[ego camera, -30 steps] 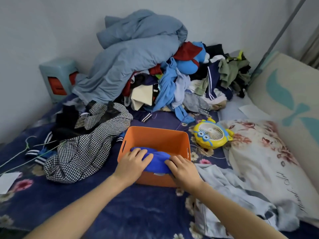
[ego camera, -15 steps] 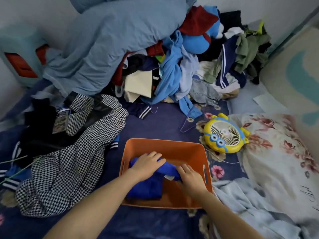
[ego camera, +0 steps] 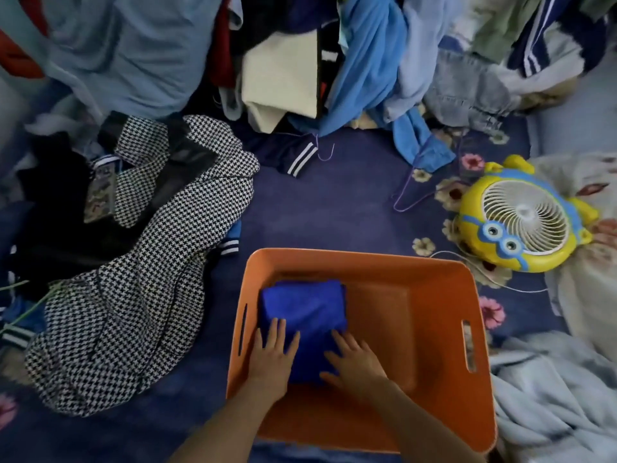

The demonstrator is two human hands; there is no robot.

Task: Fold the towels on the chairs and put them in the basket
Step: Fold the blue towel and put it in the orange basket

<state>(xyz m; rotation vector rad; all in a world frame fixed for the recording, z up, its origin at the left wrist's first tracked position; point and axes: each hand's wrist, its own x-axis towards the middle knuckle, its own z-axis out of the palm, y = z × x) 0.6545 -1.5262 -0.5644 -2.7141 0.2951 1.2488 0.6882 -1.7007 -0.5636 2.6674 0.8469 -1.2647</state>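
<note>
The blue towel (ego camera: 302, 309) now lies folded in the orange basket's (ego camera: 480, 406) left side; my left hand (ego camera: 272, 357) and right hand (ego camera: 355, 360) press it, fingers flat. Next: release, fetch another towel.

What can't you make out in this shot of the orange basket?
Head view only.
Near edge of the folded blue towel: covered by the left hand and right hand lying flat on it.
Floor of the orange plastic basket under the towel: hidden by it.
Top of the clothes heap: cut by the upper edge, blurred.
</note>
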